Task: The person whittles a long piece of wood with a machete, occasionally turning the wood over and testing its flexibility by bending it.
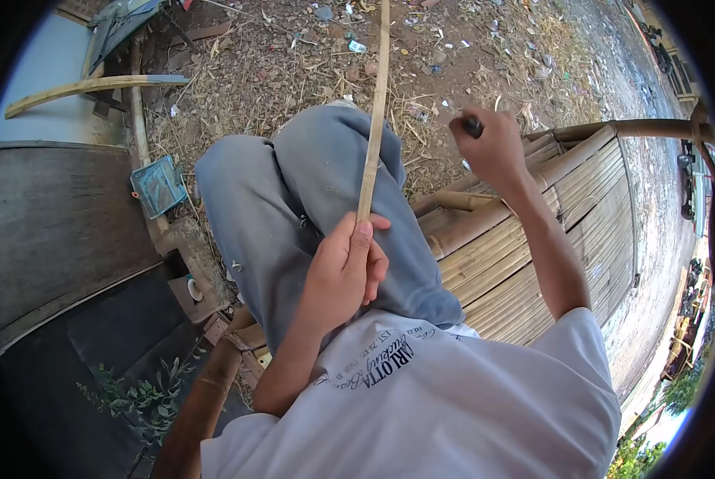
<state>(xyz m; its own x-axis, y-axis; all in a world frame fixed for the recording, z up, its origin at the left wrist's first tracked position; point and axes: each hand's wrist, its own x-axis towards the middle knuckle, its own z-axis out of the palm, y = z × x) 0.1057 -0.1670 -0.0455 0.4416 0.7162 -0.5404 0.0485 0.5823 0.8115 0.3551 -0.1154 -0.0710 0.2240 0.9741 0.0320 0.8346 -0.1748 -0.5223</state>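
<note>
My left hand (348,267) is closed around the lower end of a long, thin bamboo strip (376,132), its thumb lying along the strip. The strip rises from my lap, past my knees, and out of the top of the view. Off to the right, my right hand (491,148) is raised in a fist around a dark-handled tool (472,125). Only the rounded end of its handle shows clearly; the rest is hidden by the fingers, so its kind cannot be made out. That hand is apart from the strip.
I sit on a bamboo bench (549,231) with slats stretching to the right. Litter and dry scraps cover the ground (253,80) ahead. At left are a blue tray-like object (158,187), a curved bamboo piece (94,89) and a leafy plant (146,399).
</note>
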